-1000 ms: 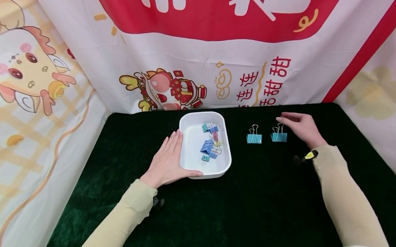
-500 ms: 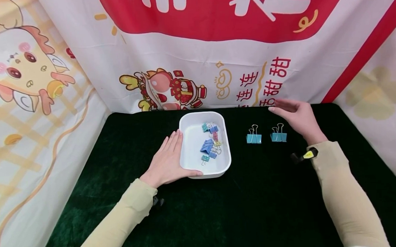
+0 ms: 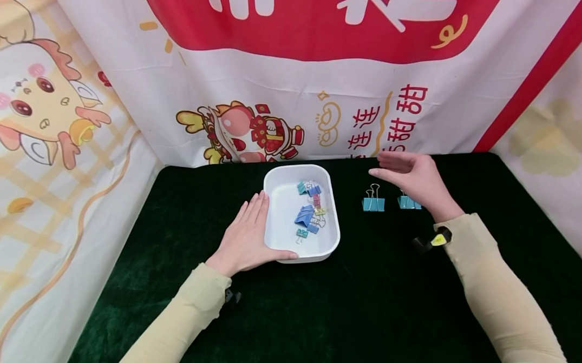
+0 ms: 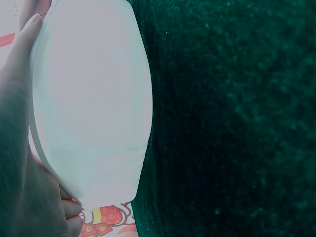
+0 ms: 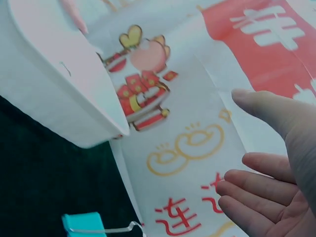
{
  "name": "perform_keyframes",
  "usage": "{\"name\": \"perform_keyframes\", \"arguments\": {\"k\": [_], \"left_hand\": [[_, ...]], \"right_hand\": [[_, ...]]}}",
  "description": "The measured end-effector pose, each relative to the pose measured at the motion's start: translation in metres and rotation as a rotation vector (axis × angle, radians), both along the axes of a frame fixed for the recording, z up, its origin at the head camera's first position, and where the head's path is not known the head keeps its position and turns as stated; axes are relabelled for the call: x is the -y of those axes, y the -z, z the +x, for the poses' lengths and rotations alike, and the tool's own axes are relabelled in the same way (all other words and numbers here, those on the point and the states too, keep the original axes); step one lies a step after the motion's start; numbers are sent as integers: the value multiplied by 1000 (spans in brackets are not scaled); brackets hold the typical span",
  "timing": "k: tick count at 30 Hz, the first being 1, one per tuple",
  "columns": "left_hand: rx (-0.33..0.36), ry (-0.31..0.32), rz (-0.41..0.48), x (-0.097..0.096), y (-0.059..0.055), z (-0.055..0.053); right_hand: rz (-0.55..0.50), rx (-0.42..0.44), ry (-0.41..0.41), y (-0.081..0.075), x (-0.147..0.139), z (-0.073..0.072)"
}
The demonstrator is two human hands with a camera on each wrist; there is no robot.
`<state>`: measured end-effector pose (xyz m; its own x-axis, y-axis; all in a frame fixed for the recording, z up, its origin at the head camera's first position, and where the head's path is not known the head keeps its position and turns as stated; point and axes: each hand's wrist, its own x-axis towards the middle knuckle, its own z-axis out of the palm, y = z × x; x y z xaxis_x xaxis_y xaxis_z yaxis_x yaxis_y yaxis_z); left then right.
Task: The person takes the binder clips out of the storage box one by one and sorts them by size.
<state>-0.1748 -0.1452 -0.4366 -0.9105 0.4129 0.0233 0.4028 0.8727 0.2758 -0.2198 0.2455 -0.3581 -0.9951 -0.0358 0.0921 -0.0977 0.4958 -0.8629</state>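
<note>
My left hand [image 3: 244,237] rests against the left side of a white plastic tray [image 3: 280,241]. Its fingers lie straight along the wall and the thumb touches the near rim. Inside the tray lie small binder clips, including a blue one [image 3: 304,215], a pink one [image 3: 317,200] and a teal one [image 3: 301,233]. To its right, a large light-blue binder clip [image 3: 373,204] stands on the table, handles up. My right hand [image 3: 415,181] hovers above and behind a second light-blue binder clip [image 3: 409,203], partly covering its handles. Thumb and fingers are apart with nothing between them.
Dark green cloth [image 3: 297,322] covers the table. A printed white and red curtain [image 3: 296,78] hangs along the back edge, and a patterned cloth [image 3: 72,202] hangs at the left.
My right hand has risen from beside the right-hand binder clip and moved left, its fingers spreading. Both large clips stay standing. The left hand and tray have not moved.
</note>
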Motion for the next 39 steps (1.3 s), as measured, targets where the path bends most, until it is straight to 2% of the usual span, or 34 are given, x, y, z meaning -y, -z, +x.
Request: {"name": "perform_keyframes", "arguments": {"k": [9, 28, 33, 39], "left_hand": [[0, 1, 2, 0, 1, 0], [7, 1, 9, 1, 1, 1], [8, 1, 4, 1, 0, 1], [4, 2, 9, 1, 1, -1]], "right_hand": [[-8, 0, -65, 10, 23, 6], [-48, 73, -215, 28, 72, 15], [-47, 117, -237, 31, 83, 16], [-26, 127, -241, 35, 96, 16]]}}
